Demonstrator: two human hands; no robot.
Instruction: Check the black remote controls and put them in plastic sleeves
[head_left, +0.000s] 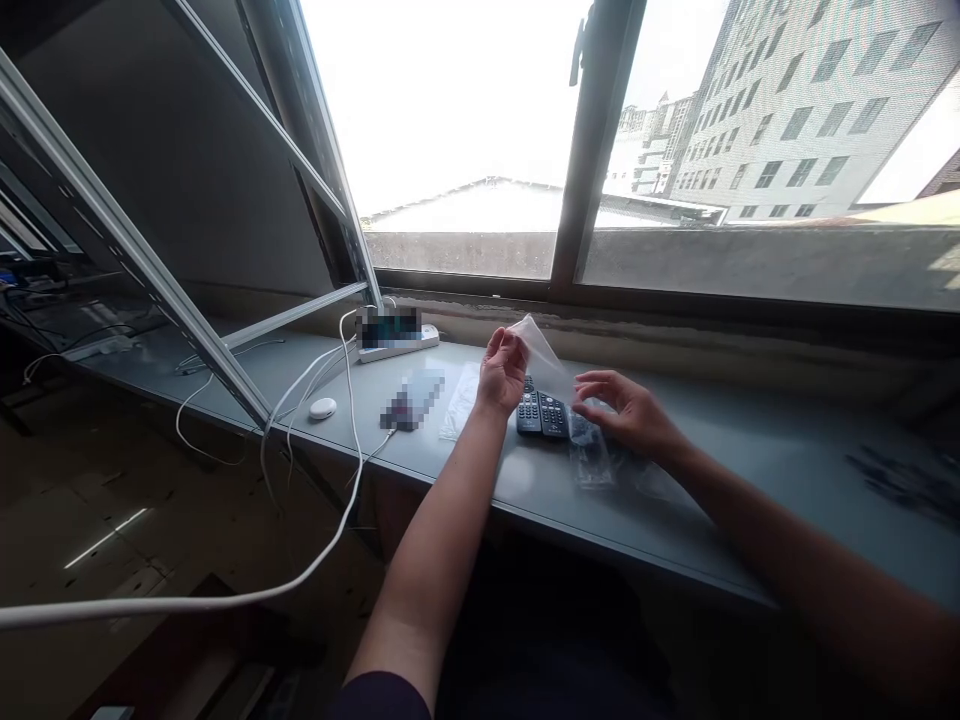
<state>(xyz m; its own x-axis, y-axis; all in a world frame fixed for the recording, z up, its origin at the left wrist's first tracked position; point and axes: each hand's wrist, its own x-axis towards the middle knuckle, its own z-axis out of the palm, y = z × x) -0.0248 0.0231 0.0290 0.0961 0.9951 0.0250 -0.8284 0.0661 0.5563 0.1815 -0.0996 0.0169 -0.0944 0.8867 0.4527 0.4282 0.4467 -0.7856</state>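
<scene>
A clear plastic bag (546,352) is held up above the table, stretched between my hands. My left hand (504,370) is closed on its upper left part, fingers pinched together. At the bag's right edge, the curled thumb and fingers of my right hand (621,408) grip the film. Below and behind the bag lie two black remote controls (553,416) side by side, partly covered by it. Another clear plastic bag (592,465) rests on the table under my right hand. Left of my left wrist is a whitish plastic packet (460,402), lying flat.
A blurred-out phone-like item (412,400) with a white cable lies to the left. Behind it sits a white power strip (397,343). A round white disc (322,408) is near the table's front edge. White cables (349,400) hang over that edge beside a metal frame (187,330).
</scene>
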